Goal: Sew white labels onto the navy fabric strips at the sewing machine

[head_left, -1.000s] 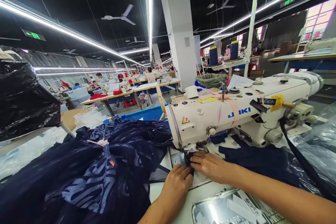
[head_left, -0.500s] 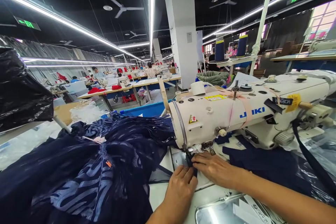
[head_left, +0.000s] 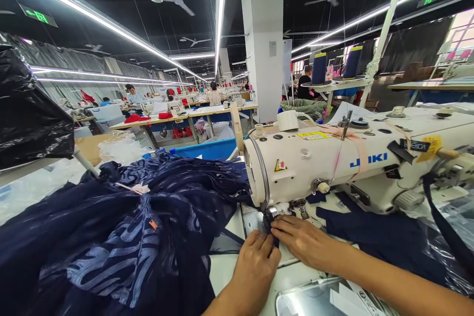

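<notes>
A white sewing machine [head_left: 303, 168] stretches across the right side, its needle area low at the left end of its head. Under the presser foot [head_left: 273, 211] lies a narrow strip of dark navy fabric [head_left: 267, 223]. My left hand [head_left: 257, 266] is closed in front of the needle area, its fingertips on the strip. From the right, my right hand [head_left: 299, 238] presses its fingers together on the strip, close beside the foot. The heap of sheer navy garment [head_left: 111, 237] with lighter blue pattern spreads left of the machine; a thin band runs from it towards my left hand.
Flat navy fabric pieces [head_left: 374, 232] lie right of my right hand. A metal tray [head_left: 307, 298] with white paper labels sits at the front edge. Black plastic [head_left: 33, 108] hangs at the left. Thread cones [head_left: 319, 69] stand behind the machine; people sit at far tables.
The view has shifted slightly, so the machine appears a little farther right. Both hands stay at the needle area on the fabric strip, with hardly any movement.
</notes>
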The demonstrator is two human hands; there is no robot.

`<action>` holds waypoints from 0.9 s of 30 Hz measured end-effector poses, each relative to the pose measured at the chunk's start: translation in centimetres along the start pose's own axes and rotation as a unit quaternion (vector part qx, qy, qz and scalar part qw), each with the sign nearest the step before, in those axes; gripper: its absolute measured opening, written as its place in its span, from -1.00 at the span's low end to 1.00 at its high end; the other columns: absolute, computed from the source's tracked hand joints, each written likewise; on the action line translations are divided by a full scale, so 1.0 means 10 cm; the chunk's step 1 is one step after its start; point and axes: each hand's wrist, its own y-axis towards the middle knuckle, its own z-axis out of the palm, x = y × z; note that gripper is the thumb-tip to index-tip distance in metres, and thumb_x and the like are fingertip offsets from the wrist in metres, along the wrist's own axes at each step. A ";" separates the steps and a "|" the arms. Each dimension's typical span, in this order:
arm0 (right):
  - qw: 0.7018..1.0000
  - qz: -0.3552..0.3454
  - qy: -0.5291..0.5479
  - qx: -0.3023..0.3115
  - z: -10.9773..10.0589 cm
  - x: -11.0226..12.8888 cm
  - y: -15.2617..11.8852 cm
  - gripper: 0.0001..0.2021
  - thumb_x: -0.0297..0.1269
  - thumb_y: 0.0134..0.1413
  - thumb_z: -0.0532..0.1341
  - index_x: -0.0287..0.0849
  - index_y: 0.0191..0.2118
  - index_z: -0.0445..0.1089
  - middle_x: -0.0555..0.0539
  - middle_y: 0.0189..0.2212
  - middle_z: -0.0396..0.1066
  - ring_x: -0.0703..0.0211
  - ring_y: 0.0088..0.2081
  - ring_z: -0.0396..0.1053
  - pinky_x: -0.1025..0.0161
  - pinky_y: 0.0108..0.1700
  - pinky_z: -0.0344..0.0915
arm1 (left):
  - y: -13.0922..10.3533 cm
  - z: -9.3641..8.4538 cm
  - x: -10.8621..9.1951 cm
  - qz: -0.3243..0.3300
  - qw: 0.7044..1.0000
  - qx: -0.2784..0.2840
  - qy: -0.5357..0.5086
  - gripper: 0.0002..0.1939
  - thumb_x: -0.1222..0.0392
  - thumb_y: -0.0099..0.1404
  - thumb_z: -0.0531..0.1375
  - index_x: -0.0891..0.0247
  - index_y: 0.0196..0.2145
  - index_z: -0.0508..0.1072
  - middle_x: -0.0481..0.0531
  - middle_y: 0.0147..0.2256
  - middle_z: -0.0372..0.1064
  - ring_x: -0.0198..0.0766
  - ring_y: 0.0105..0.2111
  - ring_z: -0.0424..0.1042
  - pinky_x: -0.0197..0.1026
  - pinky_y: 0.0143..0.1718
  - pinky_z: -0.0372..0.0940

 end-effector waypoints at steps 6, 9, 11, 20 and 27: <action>0.998 0.003 -0.028 0.058 0.01 0.03 0.06 -0.78 -0.60 -0.05 0.08 -0.37 -0.24 0.34 -0.23 -0.22 0.37 0.08 -0.18 0.29 0.20 -0.11 0.28 | -0.01 -0.01 0.00 0.004 1.000 -0.015 0.003 -0.70 0.52 0.21 -0.07 0.31 -0.52 0.34 0.06 -0.40 0.44 -0.32 -0.40 0.41 -0.13 -0.12 0.27; 0.997 0.004 -0.025 0.070 0.03 0.02 0.07 -0.75 -0.62 -0.05 0.08 -0.36 -0.20 0.33 -0.22 -0.21 0.35 0.09 -0.16 0.28 0.20 -0.07 0.25 | -0.03 -0.02 0.03 -0.004 1.000 -0.012 -0.014 -0.71 0.53 0.19 -0.06 0.29 -0.50 0.35 0.04 -0.35 0.45 -0.30 -0.32 0.42 -0.06 -0.03 0.20; 0.997 0.006 -0.019 0.070 0.03 0.01 0.06 -0.72 -0.62 -0.06 0.08 -0.37 -0.16 0.31 -0.21 -0.22 0.35 0.09 -0.14 0.27 0.20 -0.07 0.26 | -0.04 -0.03 0.05 -0.019 0.999 -0.001 -0.033 -0.72 0.54 0.17 -0.05 0.27 -0.48 0.35 0.03 -0.30 0.46 -0.27 -0.23 0.40 -0.01 0.01 0.14; 0.998 0.007 -0.002 0.065 -0.08 -0.05 0.05 -0.73 -0.63 -0.05 0.08 -0.34 -0.18 0.33 -0.20 -0.21 0.37 0.07 -0.17 0.31 0.23 -0.20 0.33 | 0.00 -0.07 0.05 -0.089 0.990 0.047 -0.099 -0.77 0.48 0.12 0.02 0.22 -0.46 0.37 -0.01 -0.23 0.46 -0.24 -0.24 0.40 -0.03 -0.12 0.16; 0.996 0.010 -0.007 0.089 -0.07 -0.17 0.02 -0.61 -0.66 -0.07 0.03 -0.36 -0.06 0.29 -0.26 -0.08 0.33 0.07 -0.18 0.36 0.20 -0.20 0.35 | 0.10 -0.01 0.03 -0.113 0.990 0.046 -0.073 -0.84 0.45 0.09 0.10 0.23 -0.53 0.33 -0.07 -0.32 0.47 -0.26 -0.44 0.32 -0.14 -0.41 0.09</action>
